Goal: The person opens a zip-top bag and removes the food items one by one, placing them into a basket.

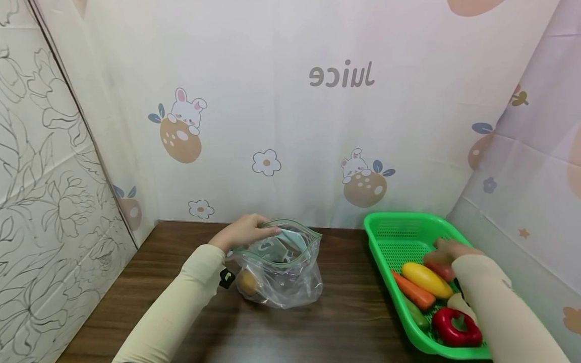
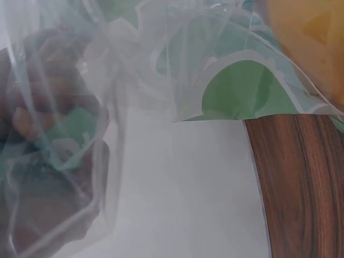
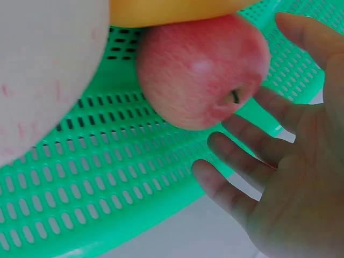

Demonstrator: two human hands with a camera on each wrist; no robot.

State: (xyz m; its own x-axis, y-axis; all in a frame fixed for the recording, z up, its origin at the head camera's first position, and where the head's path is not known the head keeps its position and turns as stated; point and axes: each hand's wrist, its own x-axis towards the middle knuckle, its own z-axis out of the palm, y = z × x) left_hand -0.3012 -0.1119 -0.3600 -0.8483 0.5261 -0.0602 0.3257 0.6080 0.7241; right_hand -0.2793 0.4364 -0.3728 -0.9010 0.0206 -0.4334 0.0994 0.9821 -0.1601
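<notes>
My left hand [image 1: 247, 231] grips the rim of a clear zip bag [image 1: 290, 287] that stands with its mouth spread apart. An orange-yellow round fruit [image 1: 247, 281] lies in the bag, and the left wrist view shows part of it at the top right. Seen through the plastic there, my left hand [image 2: 59, 145] is blurred. Over the green basket, my right hand [image 1: 449, 250] is at a red apple [image 1: 439, 270]. In the right wrist view its fingers are spread, with the fingertips right beside the stem end of the apple [image 3: 201, 72].
The green perforated basket [image 1: 379, 252] stands on the right of the wooden table [image 1: 349, 302]. Inside it lie a yellow oblong fruit [image 1: 426, 280], a carrot [image 1: 413, 291], a red bell pepper [image 1: 456, 327], a green vegetable [image 1: 416, 313] and a whitish item [image 1: 460, 305]. A printed curtain [image 1: 290, 116] hangs behind.
</notes>
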